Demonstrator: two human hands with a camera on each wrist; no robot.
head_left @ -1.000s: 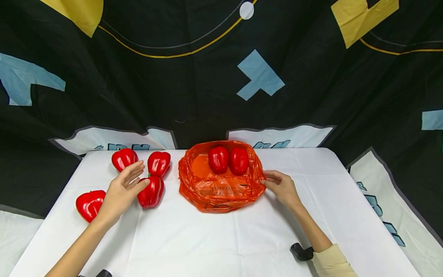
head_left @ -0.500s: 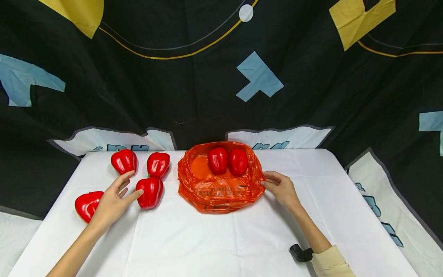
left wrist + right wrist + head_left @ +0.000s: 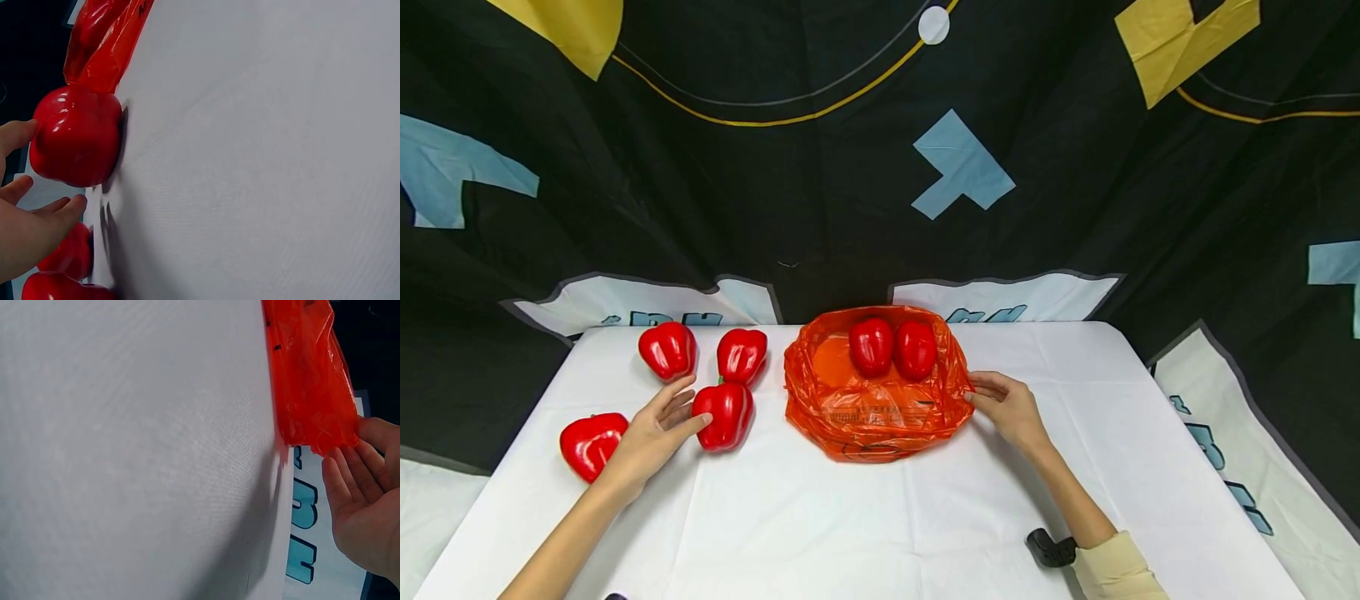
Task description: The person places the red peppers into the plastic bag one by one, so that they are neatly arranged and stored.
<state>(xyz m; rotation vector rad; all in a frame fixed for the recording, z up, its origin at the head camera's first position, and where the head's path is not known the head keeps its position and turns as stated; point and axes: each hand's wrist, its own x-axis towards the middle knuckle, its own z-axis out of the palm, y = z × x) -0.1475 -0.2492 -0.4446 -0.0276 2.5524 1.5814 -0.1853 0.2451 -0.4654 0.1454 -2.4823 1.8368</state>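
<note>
Beside a shiny red bell pepper [image 3: 724, 417] on the table's left half is my left hand [image 3: 651, 437]. In the left wrist view its thumb tip meets or nearly meets that bell pepper [image 3: 76, 136], while the other fingers, spread and slightly bent, stay apart from it. My right hand [image 3: 1011, 408] pinches the right rim of an orange-red plastic bag [image 3: 880, 446]. The right wrist view has its thumb and fingers at the edge of the bag [image 3: 312, 381]. Two red bell peppers, one on the left [image 3: 872, 347] and one on the right [image 3: 916, 350], lie inside the wide-mouthed bag.
More red bell peppers lie around my left hand: one behind it [image 3: 668, 350], one farther right [image 3: 742, 356] and one by the wrist [image 3: 593, 446]. A white cloth covers the table [image 3: 805, 533]. A dark printed curtain [image 3: 820, 192] hangs behind.
My left hand has come down and slightly back to the left, its thumb now at the near bell pepper's left side. The right hand and the bag have stayed in place.
</note>
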